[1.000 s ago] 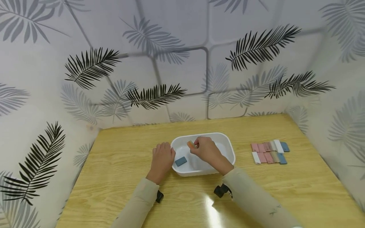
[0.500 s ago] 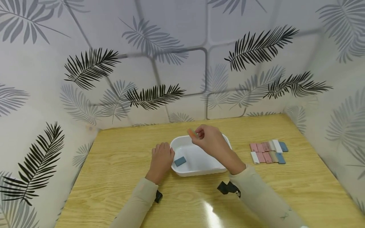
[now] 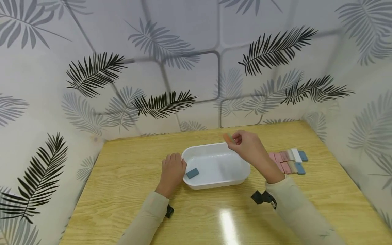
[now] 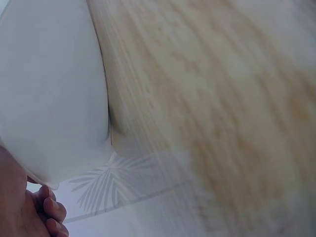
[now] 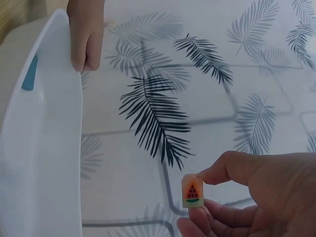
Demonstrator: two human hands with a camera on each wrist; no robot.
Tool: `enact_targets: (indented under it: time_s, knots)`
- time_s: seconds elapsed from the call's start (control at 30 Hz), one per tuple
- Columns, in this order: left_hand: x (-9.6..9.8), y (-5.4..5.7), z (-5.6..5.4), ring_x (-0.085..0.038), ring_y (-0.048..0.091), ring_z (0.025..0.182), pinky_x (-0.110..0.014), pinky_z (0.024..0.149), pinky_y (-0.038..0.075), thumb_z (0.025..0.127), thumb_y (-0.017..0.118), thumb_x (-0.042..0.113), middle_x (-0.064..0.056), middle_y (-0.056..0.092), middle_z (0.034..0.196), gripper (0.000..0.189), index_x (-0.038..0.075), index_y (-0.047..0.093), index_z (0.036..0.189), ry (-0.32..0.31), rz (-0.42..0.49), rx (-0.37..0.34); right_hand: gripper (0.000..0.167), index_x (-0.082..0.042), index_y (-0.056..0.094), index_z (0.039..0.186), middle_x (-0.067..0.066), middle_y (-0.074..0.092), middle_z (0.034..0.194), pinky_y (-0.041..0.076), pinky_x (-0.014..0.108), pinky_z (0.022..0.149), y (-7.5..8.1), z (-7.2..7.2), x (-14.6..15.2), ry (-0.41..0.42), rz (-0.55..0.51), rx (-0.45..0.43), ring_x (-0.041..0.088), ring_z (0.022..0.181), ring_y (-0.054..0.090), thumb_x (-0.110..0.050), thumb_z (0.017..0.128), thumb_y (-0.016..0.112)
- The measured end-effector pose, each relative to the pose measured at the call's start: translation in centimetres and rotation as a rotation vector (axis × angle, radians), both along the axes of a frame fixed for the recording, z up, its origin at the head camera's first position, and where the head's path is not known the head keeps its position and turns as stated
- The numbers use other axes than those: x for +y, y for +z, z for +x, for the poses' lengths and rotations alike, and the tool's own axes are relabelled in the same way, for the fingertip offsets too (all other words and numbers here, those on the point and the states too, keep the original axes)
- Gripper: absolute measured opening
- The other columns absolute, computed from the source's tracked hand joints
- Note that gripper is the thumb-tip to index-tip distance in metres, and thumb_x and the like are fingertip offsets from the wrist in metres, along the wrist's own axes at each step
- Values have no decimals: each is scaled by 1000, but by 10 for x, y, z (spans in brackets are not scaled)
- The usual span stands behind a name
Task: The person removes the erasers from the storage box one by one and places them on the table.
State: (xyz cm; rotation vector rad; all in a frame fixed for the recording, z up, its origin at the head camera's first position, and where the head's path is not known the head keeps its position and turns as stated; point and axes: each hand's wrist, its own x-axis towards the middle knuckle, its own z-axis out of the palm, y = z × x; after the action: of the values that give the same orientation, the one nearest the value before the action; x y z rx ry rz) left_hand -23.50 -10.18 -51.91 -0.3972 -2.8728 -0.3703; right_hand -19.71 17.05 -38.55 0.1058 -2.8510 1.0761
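My right hand (image 3: pixel 250 146) pinches a small eraser (image 5: pixel 192 191), orange and pale green with a watermelon slice printed on its end. In the head view it is held above the back right rim of a white plastic tub (image 3: pixel 217 186). Inside the tub, a blue eraser (image 3: pixel 193 173) lies flat near the left end. My left hand (image 3: pixel 172 173) grips the tub's left end, its thumb at the rim. Curled fingers (image 4: pixel 55 210) of that hand show beside the tub in the left wrist view.
Two neat rows of pink, white, beige and blue erasers (image 3: pixel 287 162) lie on the wooden table (image 3: pixel 131 170) right of the tub, partly hidden behind the right forearm. A leaf-patterned wall covering (image 3: pixel 196 68) stands at the table's back edge. Black camera mounts (image 3: pixel 263 197) hang at the wrists.
My right hand has lifted the orange-and-green eraser up out of the tub, then carried it right. My left hand stays at the tub's left end, and the blue eraser has not moved.
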Motion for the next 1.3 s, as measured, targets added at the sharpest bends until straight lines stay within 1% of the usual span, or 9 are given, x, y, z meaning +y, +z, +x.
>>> enact_targets:
  time_s: [0.1,0.2,0.33,0.6,0.73,0.87,1.0,1.2,1.3]
  knots:
    - [-1,-2,-1,-23,37,78,-36,68,27,96,43,23,-6,44,80,20,4,48,90,3,1,1,59,-6,62,101,6,64,93,47,39,76,-2,0,15,-26,14,-16,21,85,60,-61,84,50]
    - [-1,-5,-2,-23,37,78,-35,67,26,96,42,23,-6,44,80,20,5,48,89,5,4,0,64,-5,61,102,8,63,94,47,41,76,-4,1,30,-44,32,-23,23,86,59,-64,84,47]
    - [-1,-7,-3,-23,37,78,-35,67,26,97,40,24,-6,43,80,21,5,47,89,1,10,-1,58,-2,61,104,11,63,96,47,43,76,-8,5,55,-64,52,-31,26,88,59,-56,87,50]
    - [-1,-8,-4,-23,37,76,-35,66,26,97,38,25,-5,42,78,23,6,46,86,-2,-2,12,66,2,58,109,19,61,103,46,46,76,-24,19,110,-128,64,-104,32,92,57,-60,87,46]
    - [0,-4,-3,-22,36,71,-35,63,25,96,40,24,-4,42,74,23,6,47,84,-6,-3,40,62,5,55,114,24,58,107,46,46,73,-36,24,137,-152,72,-170,35,93,57,-51,90,49]
    - [-1,-1,-1,-22,36,70,-35,63,25,96,43,22,-4,41,73,22,6,47,82,5,-2,34,72,9,55,113,27,57,109,46,48,72,-51,27,159,-177,104,-202,39,96,55,-58,89,44]
    - [-1,0,-1,-22,37,73,-35,65,26,96,43,23,-5,44,76,22,5,49,85,14,2,14,78,11,55,112,30,56,109,46,47,69,-62,34,180,-195,121,-227,40,93,55,-62,88,40]
    - [1,-1,-2,-23,37,74,-35,65,26,96,42,23,-6,45,78,22,5,50,87,18,13,-13,75,14,56,109,32,58,106,46,45,65,-79,47,210,-210,147,-242,40,88,57,-58,90,40]
    - [1,-2,-2,-23,36,74,-35,65,25,96,41,23,-5,45,79,22,5,50,88,18,16,-18,70,14,59,105,31,59,102,45,42,62,-86,52,221,-219,157,-261,35,79,57,-53,91,43]
